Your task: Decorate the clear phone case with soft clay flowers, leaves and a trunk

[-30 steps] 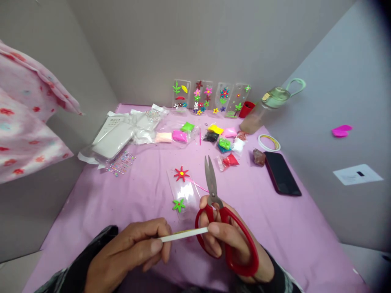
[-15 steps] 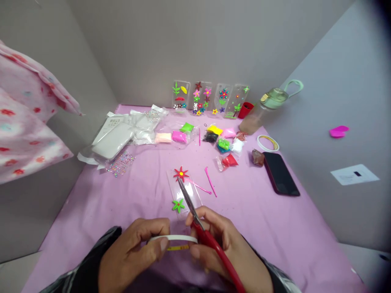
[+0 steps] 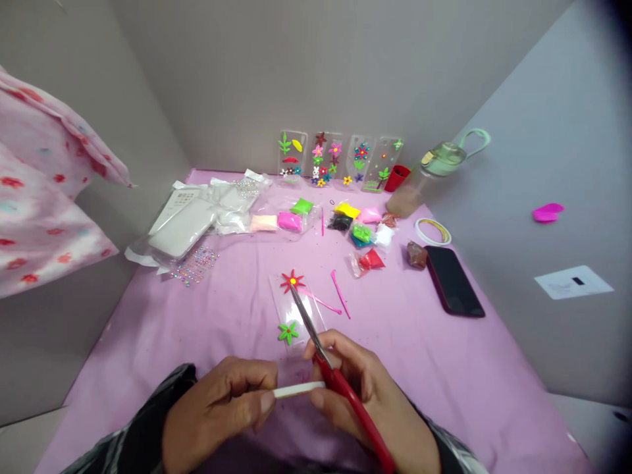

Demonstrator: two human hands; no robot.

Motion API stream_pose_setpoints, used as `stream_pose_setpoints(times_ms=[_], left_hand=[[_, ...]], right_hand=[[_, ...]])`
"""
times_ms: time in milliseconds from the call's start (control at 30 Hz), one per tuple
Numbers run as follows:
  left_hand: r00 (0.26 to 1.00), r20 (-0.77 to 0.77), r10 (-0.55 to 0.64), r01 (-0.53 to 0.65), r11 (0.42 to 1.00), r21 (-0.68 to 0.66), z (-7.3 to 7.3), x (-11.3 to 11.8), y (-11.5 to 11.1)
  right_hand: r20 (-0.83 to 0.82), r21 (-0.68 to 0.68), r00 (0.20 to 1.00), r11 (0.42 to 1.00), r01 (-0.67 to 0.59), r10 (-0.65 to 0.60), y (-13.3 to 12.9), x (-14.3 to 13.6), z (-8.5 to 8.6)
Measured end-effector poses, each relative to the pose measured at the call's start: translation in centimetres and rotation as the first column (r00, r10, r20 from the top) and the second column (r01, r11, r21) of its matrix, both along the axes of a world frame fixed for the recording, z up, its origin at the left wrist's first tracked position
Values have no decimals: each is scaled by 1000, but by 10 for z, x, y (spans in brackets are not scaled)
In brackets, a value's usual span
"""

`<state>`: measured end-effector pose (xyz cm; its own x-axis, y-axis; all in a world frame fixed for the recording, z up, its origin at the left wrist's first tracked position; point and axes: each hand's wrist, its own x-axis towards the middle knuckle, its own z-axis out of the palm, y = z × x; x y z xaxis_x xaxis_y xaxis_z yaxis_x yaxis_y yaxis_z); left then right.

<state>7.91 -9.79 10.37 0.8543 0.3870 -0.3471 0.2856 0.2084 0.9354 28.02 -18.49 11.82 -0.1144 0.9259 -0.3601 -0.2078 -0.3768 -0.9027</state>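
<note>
My left hand (image 3: pixel 230 405) pinches one side of a narrow white roll of tape (image 3: pixel 296 390), seen nearly edge-on. My right hand (image 3: pixel 370 395) has its thumb at the other end of the roll and also grips red-handled scissors (image 3: pixel 348 392). The scissors' blades look closed and point away from me. Beyond their tip lies a clear phone case (image 3: pixel 306 316) on the table, with a red clay flower (image 3: pixel 293 281) near its far end and a green clay flower (image 3: pixel 288 332) nearer me. Fingers hide much of the tape.
Pink modelling tools (image 3: pixel 340 294) lie right of the case. Several clay packets (image 3: pixel 370 260) are further back, near decorated cases (image 3: pixel 326 158) leaning on the wall. A bottle (image 3: pixel 419 178), another tape roll (image 3: pixel 419 230) and a phone (image 3: pixel 453 282) stand or lie right; packaged cases (image 3: pixel 182 227) lie left.
The tape roll has been turned, so its yellow inner side no longer shows and it appears as a flat white strip. The scissors have shifted slightly right.
</note>
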Motion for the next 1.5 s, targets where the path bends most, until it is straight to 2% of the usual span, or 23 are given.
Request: stream_pose_setpoints(times_ms=[167,233,300,433,533,733,833,1000,1100,1267,1400,1500], left_hand=[[998,-44,-43,43,999,-6,2,3,-1],[998,-51,-38,38,999,1,1,4,-1],[1000,-22,4,-4,1000,-8,-1,3,-1],[986,117,118,-97,981,-170,-10,0,-1],[980,163,111,-69,966,-248,-14,-2,-1],[999,39,4,0,995,-95,-2,-4,-2],[998,57,14,-10,997,-80,1,-3,-3],[976,195,97,-62,982,-177,-13,-4,-4],[981,160,112,-89,986,-143,-16,-6,-6],[996,-5,93,-93,996,-14,-2,2,-11],[1000,21,-4,4,1000,24,2,12,-10],[999,33,-12,10,998,61,1,16,-8]], right_hand=[[60,-3,998,1000,-6,6,1,-4,5],[76,11,997,1000,-1,0,1,-5,3],[17,20,1000,1000,13,-13,1,-5,-3],[-149,37,988,998,42,-36,1,1,-16],[-131,18,991,1000,21,-19,2,4,-15],[73,31,996,998,49,-51,2,3,0],[-18,35,998,998,54,-54,1,5,-9],[-230,73,969,991,110,-91,-2,11,-28],[-168,26,984,997,69,-63,-3,12,-21],[32,-7,998,998,59,-59,-3,8,0],[44,-26,999,1000,2,-1,-5,3,2],[45,-33,999,999,14,-12,-5,2,1]])
